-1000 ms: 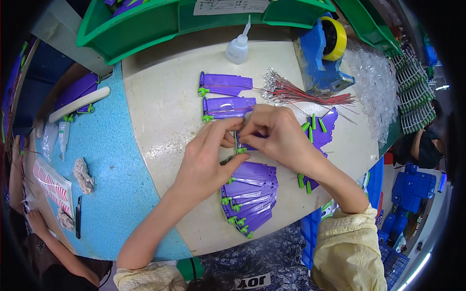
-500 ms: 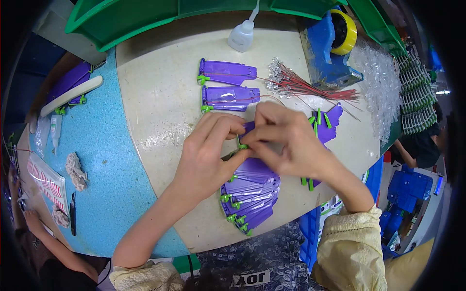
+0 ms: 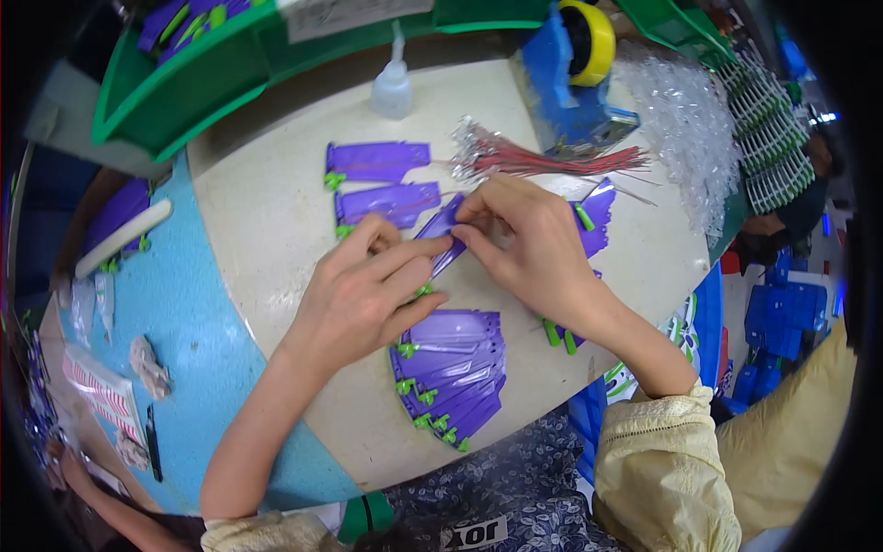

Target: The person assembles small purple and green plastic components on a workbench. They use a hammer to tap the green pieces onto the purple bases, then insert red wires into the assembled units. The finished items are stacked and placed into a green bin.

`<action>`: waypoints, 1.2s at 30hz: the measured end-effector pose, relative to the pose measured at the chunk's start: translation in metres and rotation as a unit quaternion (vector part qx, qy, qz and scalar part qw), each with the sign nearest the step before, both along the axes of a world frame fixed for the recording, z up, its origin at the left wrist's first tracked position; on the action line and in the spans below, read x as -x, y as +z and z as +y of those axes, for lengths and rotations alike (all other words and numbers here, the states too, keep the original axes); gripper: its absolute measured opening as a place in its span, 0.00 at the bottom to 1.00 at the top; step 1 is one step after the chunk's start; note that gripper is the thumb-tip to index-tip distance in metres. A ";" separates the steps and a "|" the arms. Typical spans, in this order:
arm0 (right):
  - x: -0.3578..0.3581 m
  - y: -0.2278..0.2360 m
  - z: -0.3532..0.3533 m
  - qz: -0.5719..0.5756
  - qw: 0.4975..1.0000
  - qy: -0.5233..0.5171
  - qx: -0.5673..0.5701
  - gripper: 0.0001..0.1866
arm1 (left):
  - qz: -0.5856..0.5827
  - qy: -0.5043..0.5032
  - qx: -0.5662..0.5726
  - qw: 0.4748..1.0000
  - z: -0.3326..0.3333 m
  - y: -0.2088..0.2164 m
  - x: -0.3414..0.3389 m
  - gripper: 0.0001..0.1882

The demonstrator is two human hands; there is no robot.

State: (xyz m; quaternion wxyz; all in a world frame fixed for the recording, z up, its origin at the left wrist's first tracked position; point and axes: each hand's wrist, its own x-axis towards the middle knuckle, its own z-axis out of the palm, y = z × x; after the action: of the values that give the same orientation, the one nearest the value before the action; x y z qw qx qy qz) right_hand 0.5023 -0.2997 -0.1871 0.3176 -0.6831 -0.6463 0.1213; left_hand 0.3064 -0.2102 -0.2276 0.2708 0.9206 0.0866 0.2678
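Observation:
A narrow purple plastic piece (image 3: pixel 445 219) with a green clip at its near end is between my hands, tilted over the table. My left hand (image 3: pixel 363 285) is closed around its near end, the index finger along it and the thumb by the green clip. My right hand (image 3: pixel 529 235) pinches its far end between thumb and fingers. Just beyond lie two more purple pieces with green clips, the nearer piece (image 3: pixel 391 202) beside my left fingers. Below my hands a fan of overlapping purple pieces (image 3: pixel 460 368) with green clips rests on the table. Other purple pieces (image 3: pixel 593 221) with green parts lie right of my right wrist.
At the back stand a white squeeze bottle (image 3: pixel 393 92), a bundle of red wires (image 3: pixel 552 163) and a blue tape dispenser (image 3: pixel 561 101). Clear plastic bits (image 3: pixel 685 129) are heaped at right. Green bins (image 3: pixel 184 101) line the far edge. A black knife (image 3: pixel 154 446) lies left; another person's arm is beyond.
The view has shifted, so the table things sit further left. My hands have drawn apart a little, and my right fingers now grip the far end of the purple piece.

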 end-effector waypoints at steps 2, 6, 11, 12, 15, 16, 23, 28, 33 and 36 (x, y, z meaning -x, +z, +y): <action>-0.021 0.020 -0.001 -0.093 0.986 0.027 -0.136 0.12 | 0.011 0.015 -0.001 1.000 -0.002 0.005 0.000 0.13; -0.113 0.052 0.003 0.006 0.952 -0.291 -0.097 0.14 | 0.005 0.022 0.023 0.999 -0.002 0.003 0.004 0.15; -0.148 0.046 0.004 0.448 0.859 -0.245 0.030 0.15 | 0.006 0.012 0.042 0.999 -0.002 0.004 -0.003 0.17; -0.147 0.046 -0.001 0.519 0.820 -0.242 0.009 0.14 | 0.006 0.014 0.045 0.999 -0.003 0.004 -0.003 0.17; -0.111 0.049 -0.016 0.320 0.903 -0.273 0.092 0.14 | 0.009 0.024 0.051 0.998 -0.003 0.006 -0.003 0.17; -0.115 0.046 -0.015 0.278 0.919 -0.258 0.110 0.14 | 0.012 0.021 0.051 0.998 -0.003 0.007 -0.002 0.16; -0.047 0.029 -0.035 0.257 0.961 -0.050 0.088 0.06 | -0.016 0.059 0.158 0.986 -0.005 0.000 0.002 0.37; 0.007 -0.005 -0.026 0.285 0.942 0.084 0.155 0.12 | 0.009 0.061 0.118 0.991 -0.006 0.004 0.002 0.42; 0.011 -0.010 -0.019 0.195 0.969 0.084 0.129 0.11 | -0.028 0.115 0.042 0.992 -0.024 -0.005 0.011 0.23; 0.011 -0.012 -0.021 0.029 0.996 0.065 0.044 0.09 | -0.036 0.121 0.008 0.992 -0.026 -0.007 0.008 0.18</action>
State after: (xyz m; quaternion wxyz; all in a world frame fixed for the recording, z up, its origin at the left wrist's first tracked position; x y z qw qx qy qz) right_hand 0.4910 -0.3205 -0.1994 0.2970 -0.6494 -0.6738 0.1899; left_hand 0.2980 -0.2363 -0.2351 0.2466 0.8908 0.1897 0.3311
